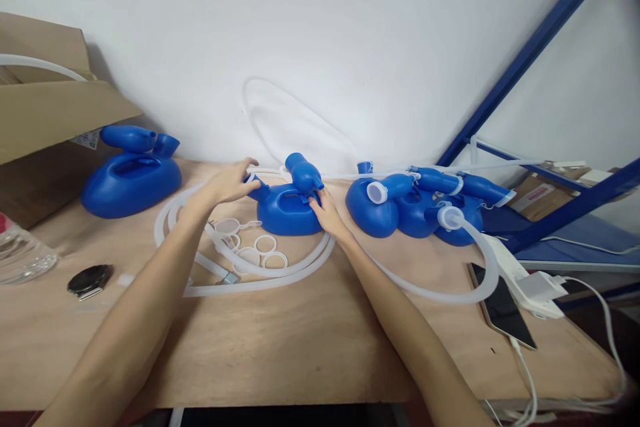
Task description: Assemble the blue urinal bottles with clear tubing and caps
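Note:
A blue plastic urinal bottle (287,219) with a built-in handle stands in the middle of the table. My left hand (227,185) reaches over its open neck at the left, thumb and fingers curved about the rim. At the bottle's right end, my right hand (327,212) grips it, with the fingers partly hidden. A bulb-shaped blue funnel piece (306,177) rests on top of the handle, its narrow tip close to my right fingers. Below lie a coiled translucent hose (270,283), several white rings (265,243) and a white cap (227,226).
Another blue bottle (131,185) stands left by a cardboard box (40,180). Several bottles with funnels (373,210) and a hose (430,293) are at right, near a phone (505,310) and power strip (525,280). A watch (90,279) and clear bottle (25,257) lie left.

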Tool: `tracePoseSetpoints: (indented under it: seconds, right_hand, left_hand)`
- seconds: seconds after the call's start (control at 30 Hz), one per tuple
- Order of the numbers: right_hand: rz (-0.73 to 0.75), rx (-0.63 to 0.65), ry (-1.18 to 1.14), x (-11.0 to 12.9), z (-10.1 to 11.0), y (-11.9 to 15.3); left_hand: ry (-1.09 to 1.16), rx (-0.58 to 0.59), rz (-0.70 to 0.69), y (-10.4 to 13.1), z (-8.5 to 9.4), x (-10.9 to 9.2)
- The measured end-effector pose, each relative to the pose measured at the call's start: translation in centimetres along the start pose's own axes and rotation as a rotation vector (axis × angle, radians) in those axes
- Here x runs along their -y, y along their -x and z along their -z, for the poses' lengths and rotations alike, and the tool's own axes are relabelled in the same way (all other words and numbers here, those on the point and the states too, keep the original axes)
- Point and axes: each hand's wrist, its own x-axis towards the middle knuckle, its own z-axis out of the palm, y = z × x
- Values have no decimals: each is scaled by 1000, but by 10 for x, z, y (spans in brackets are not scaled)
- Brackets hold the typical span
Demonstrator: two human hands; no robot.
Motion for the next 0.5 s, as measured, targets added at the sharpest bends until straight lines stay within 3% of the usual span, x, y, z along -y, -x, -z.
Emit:
tracePoseSetpoints:
  seconds: [0.07,0.23,0.5]
  right_hand:
    - [6,4,-1,-2,0,-1]
    - [-2,3,-19,-10,-1,-5]
    - [-38,38,-52,-22,5,-12]
  left_hand:
    - [47,32,-13,2,-10,-3]
    - [197,-13,-64,11,-27,-4]
    - [321,-118,-335,11,-39,3]
